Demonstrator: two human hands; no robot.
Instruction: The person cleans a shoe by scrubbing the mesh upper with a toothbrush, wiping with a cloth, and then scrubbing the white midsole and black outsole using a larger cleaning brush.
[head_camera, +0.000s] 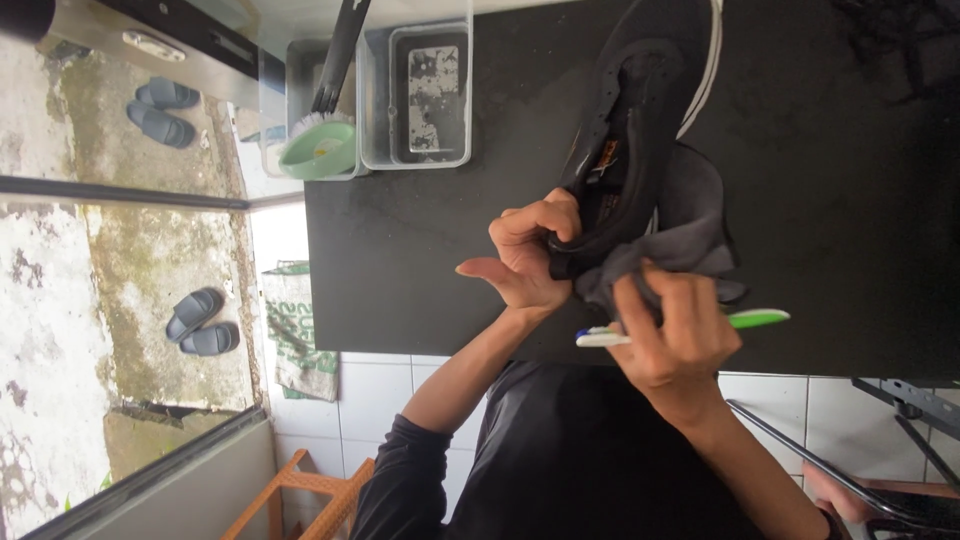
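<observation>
The black shoe is held over the dark counter, heel toward the person. The left hand grips the heel rim, fingers curled round it. The right hand presses a grey cloth against the shoe's side, fingers closed on the cloth. A green-and-white toothbrush lies beneath that hand. Wiping looks underway; how much is clean cannot be told. Clear tubs and a brush stand beyond.

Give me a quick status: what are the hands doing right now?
Left hand grips black shoe at its heel. Right hand presses grey cloth against shoe. Green-and-white toothbrush lies on black table, under right hand.
</observation>
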